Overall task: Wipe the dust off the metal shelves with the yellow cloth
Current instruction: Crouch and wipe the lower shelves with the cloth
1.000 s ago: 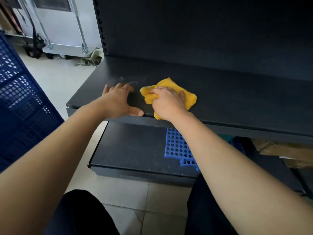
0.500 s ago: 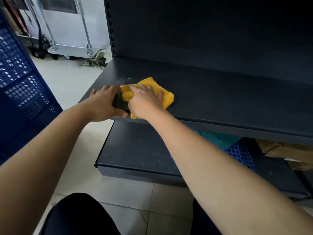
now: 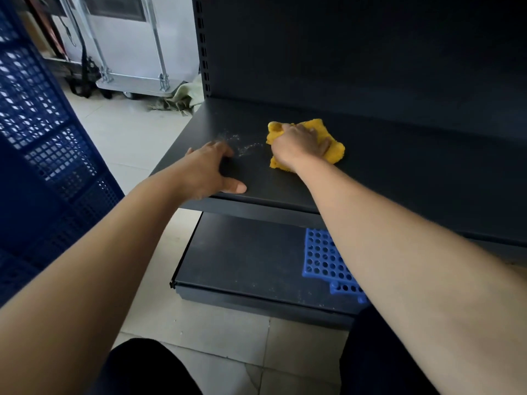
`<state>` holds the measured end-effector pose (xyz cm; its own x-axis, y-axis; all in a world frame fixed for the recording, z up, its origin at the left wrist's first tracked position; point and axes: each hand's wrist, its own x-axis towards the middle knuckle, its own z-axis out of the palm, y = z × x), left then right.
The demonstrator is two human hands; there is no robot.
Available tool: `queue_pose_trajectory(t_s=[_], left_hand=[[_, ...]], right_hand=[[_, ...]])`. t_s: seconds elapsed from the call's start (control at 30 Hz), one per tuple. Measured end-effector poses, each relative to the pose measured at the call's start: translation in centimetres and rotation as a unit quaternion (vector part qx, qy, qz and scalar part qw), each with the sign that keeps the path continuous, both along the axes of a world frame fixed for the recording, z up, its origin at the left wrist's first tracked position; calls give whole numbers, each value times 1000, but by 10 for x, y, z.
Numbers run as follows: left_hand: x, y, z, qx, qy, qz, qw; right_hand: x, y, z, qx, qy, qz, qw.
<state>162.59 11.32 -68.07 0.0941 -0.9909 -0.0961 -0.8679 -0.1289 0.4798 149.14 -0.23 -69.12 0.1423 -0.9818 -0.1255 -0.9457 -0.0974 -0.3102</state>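
Right hand [image 3: 299, 145] is gripping the bunched yellow cloth [image 3: 334, 150] near the metal shelf [image 3: 399, 172]'s left end; seemingly soft and light, best held mid-wad. Left hand [image 3: 208, 169] is resting spread at the front edge.

right hand [image 3: 299, 145] + yellow cloth [image 3: 333, 146]: slid from shelf [image 3: 399, 172] front edge toward 1 o'clock, deeper in | gap: was just beside left hand [image 3: 208, 169], now apart, at its 2 o'clock | dust streak [image 3: 242, 146]: now at cloth's 9 o'clock
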Motion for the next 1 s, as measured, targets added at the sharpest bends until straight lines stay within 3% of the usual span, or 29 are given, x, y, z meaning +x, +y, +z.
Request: queue_pose_trajectory(t_s=[0.2,0.4,0.53,0.7,1.0], left_hand=[[6,0,-9,-16,-60,36,997],[7,-3,-16,-39,-88,73,993],[10,-2,-15,-23,-79,78,994],[17,-8,-13,-5,-54,70,996],[16,4,-25,-56,-79,118,988]], right_hand=[[42,-5,3,-16,8,88,996],[60,19,-1,1,-40,214,976],[39,24,-4,-33,-19,194,980],[13,9,-3,-46,-10,77,996],[63,10,2,-21,-6,175,984]])
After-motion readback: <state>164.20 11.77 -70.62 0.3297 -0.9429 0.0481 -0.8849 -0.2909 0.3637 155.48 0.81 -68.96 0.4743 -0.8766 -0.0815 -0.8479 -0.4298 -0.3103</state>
